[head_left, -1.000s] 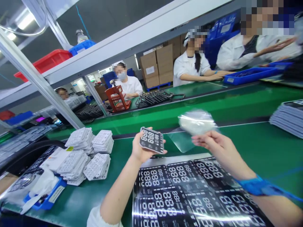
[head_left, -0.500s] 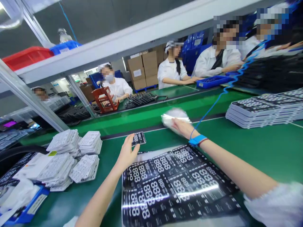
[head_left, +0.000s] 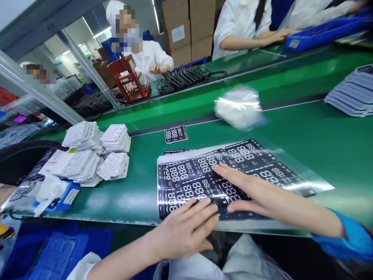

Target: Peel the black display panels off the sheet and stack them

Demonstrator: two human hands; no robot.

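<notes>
the left hand (head_left: 183, 229) lies open and flat, its fingers (head_left: 201, 214) spread over the lower edge of a glossy black display sheet (head_left: 186, 175). the right hand (head_left: 262, 194), with a blue wrist strap (head_left: 352, 237) at the wrist, presses open across the middle of the same sheet; neither hand grips anything. the sheet lies on the green counter (head_left: 116, 206), printed with rows of white seven-segment digits and covered by a slick clear film (head_left: 317, 186) that overhangs its right side. the likeliest trouble lies there: a palm dragged across the film could trap air or crease it, and skin oils could smear the gloss. a small cut panel (head_left: 176, 134) sits just beyond the sheet, loose enough to get nudged. a wad of crinkled plastic (head_left: 238, 107) shows farther on, too blurred to tell whether it rests on the counter. to the left, ragged stacks of white-backed panels (head_left: 116, 138) could slide if bumped.
</notes>
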